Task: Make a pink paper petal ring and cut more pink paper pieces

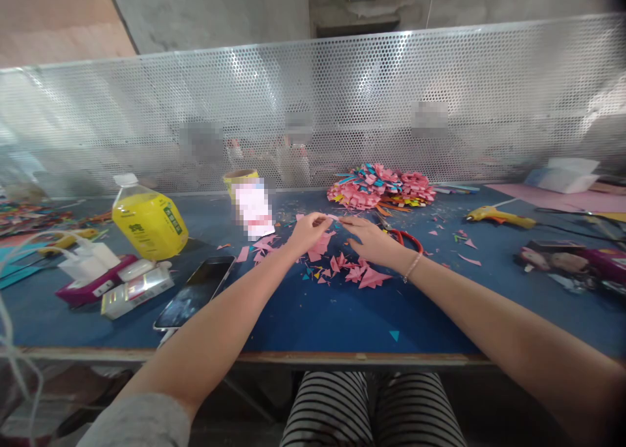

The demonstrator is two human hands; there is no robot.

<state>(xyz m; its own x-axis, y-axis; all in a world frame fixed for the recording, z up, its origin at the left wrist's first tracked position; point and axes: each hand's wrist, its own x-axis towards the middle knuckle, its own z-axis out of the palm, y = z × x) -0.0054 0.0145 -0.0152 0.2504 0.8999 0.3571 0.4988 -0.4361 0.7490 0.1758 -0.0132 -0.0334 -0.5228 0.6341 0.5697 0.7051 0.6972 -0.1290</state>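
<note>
Both of my hands meet over the middle of the blue table (303,317). My left hand (309,230) is closed in a pinch on a small piece of pink paper (335,219). My right hand (369,238) pinches the same piece from the other side. Under and around the hands lies a scatter of pink paper scraps (342,268). Red-handled scissors (409,240) lie just right of my right hand. A heap of finished pink and multicoloured paper flowers (381,186) sits behind the hands.
A yellow drink bottle (149,222), a tissue pack (90,271), a small box (137,290) and a phone (195,292) lie at the left. A yellow glue gun (499,217) lies at the right. A perforated metal screen (313,108) closes the table's far side.
</note>
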